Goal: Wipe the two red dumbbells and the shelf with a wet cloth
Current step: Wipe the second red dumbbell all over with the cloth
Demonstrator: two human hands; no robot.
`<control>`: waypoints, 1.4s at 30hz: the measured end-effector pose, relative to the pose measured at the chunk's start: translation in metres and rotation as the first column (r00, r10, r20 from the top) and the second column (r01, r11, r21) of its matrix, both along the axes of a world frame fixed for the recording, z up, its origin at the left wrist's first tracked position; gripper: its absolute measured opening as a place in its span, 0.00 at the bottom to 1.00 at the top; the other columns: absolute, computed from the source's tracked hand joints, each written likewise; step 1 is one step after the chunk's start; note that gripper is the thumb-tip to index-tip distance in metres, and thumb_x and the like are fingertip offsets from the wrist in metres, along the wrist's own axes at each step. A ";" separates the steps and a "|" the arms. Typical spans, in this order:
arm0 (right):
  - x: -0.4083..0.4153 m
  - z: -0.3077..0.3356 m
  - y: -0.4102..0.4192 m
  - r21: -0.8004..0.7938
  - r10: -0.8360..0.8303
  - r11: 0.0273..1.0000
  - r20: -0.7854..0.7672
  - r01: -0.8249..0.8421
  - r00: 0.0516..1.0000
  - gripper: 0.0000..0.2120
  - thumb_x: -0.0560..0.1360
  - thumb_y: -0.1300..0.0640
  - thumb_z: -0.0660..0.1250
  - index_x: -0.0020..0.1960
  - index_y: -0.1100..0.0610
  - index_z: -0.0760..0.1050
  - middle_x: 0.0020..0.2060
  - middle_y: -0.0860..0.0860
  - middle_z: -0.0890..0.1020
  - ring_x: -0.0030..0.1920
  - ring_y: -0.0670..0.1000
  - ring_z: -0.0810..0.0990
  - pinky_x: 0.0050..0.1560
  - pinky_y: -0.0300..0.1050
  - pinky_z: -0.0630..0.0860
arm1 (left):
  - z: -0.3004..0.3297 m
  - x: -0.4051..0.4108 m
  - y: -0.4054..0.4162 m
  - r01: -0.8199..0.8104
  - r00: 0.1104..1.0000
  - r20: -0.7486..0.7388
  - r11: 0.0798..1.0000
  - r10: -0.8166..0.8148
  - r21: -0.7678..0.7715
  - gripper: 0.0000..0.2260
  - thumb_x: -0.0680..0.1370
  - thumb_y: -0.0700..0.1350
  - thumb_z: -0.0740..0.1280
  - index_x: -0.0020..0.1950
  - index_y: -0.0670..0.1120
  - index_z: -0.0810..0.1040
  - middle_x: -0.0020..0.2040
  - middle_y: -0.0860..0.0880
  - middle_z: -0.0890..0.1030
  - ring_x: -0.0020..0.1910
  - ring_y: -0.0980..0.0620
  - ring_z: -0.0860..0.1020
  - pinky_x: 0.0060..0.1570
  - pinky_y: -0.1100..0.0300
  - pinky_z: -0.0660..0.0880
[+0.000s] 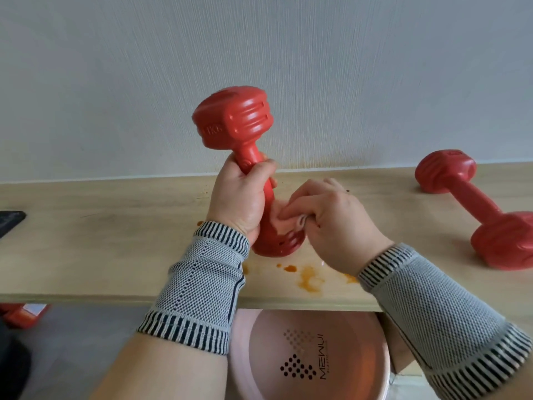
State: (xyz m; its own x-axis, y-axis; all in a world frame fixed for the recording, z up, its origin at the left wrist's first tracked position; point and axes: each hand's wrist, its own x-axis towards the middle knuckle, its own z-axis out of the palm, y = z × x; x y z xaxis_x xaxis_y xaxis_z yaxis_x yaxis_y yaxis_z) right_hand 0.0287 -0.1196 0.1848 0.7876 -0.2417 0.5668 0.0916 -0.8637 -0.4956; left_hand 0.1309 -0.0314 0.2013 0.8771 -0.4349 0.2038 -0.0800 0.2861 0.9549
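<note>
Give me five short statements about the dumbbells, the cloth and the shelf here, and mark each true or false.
1. The left hand holds one red plastic dumbbell upright by its handle. True.
2. The right hand is empty. False: it presses a pale pink cloth against the held dumbbell's lower end.
3. The second red dumbbell lies on the light wooden shelf, untouched. True.
4. The shelf surface is spotless. False: orange stains mark it near the front edge.
5. A pink basin sits on the shelf. False: it is below the shelf.
</note>
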 end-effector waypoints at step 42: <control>0.001 0.004 -0.006 0.034 -0.100 0.994 -0.104 0.104 0.990 0.19 0.74 0.57 0.54 0.47 0.52 0.85 0.47 0.49 0.83 0.48 0.53 0.78 0.54 0.41 0.71 | 0.008 -0.003 0.008 -0.117 0.991 -0.068 0.991 0.113 -0.062 0.04 0.68 0.38 0.67 0.37 0.46 0.73 0.27 0.50 0.73 0.29 0.50 0.72 0.35 0.56 0.68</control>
State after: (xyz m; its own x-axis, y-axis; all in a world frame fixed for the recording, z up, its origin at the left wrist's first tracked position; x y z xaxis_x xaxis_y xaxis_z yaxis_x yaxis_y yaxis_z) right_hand 0.0297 -0.1257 0.1887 0.8110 -0.3442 0.4730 -0.0489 -0.8456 -0.5316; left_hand 0.1278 -0.0238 0.2095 0.9328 -0.3178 0.1697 -0.0547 0.3406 0.9386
